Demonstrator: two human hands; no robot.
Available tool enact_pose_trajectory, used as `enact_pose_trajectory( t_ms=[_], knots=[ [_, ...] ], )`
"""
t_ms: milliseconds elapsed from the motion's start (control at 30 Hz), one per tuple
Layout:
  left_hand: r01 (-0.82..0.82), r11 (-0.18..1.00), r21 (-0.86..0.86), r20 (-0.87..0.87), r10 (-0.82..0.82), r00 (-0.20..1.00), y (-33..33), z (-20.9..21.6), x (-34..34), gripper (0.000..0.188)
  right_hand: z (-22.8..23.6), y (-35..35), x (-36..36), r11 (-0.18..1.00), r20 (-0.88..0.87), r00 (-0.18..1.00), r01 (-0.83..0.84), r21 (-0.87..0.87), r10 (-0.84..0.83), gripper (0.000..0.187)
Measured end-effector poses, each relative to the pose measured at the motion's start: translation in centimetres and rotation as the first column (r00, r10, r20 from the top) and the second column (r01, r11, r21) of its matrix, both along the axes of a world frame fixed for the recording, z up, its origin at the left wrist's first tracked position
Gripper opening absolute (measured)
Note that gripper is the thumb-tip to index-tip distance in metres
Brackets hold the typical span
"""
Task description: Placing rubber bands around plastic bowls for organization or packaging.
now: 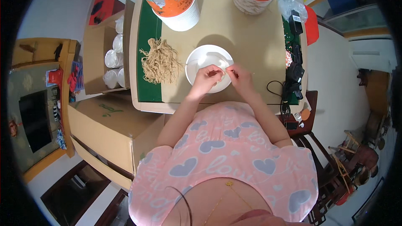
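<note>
A round white tub [208, 52] stands near the front of the table, in front of me. Over its near right side, my left hand [206, 79] is closed with thumb and fingertips pinched together. My right hand [242, 83] is right beside it, over the rim, its fingers also pinched and slightly blurred. The fingertips of both hands nearly meet; whatever lies between them is too small to make out. To the left of the tub lies a loose heap of tan strings [160, 62], which neither hand touches.
Stacked white tubs [181, 20] with an orange-and-teal printed one on top stand at the back left; another stack [251, 3] stands back right. Black adapters and cables [295, 73] line the right edge. Cardboard boxes [113, 117] are on the left, one holding wrapped white rolls or stacks.
</note>
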State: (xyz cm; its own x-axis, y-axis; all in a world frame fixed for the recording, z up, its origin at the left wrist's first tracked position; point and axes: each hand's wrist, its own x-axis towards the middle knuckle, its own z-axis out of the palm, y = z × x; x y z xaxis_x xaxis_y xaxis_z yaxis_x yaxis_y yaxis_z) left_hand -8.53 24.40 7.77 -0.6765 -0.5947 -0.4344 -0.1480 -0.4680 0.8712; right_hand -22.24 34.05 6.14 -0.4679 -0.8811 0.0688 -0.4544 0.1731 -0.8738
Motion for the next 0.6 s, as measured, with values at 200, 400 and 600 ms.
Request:
enact_pose_trajectory(
  t_ms=[200,400,600],
  knots=[
    [0.003,0.999,0.042,-0.048,-0.001,0.999,-0.2,-0.3,0.7,0.005,0.8,-0.3,0.1,0.993,-0.077,0.996,-0.046,-0.110,0.037,0.003],
    [0.028,0.996,0.088,-0.047,-0.023,0.999,-0.2,-0.5,1.4,0.005,0.2,-0.1,0.4,0.994,-0.047,0.998,-0.052,-0.091,0.048,0.004],
    [-0.091,0.995,0.041,0.110,0.086,0.990,0.3,1.9,0.4,0.010,-0.3,-0.1,0.4,0.996,-0.034,0.999,0.014,-0.086,-0.017,0.005]
  ],
)
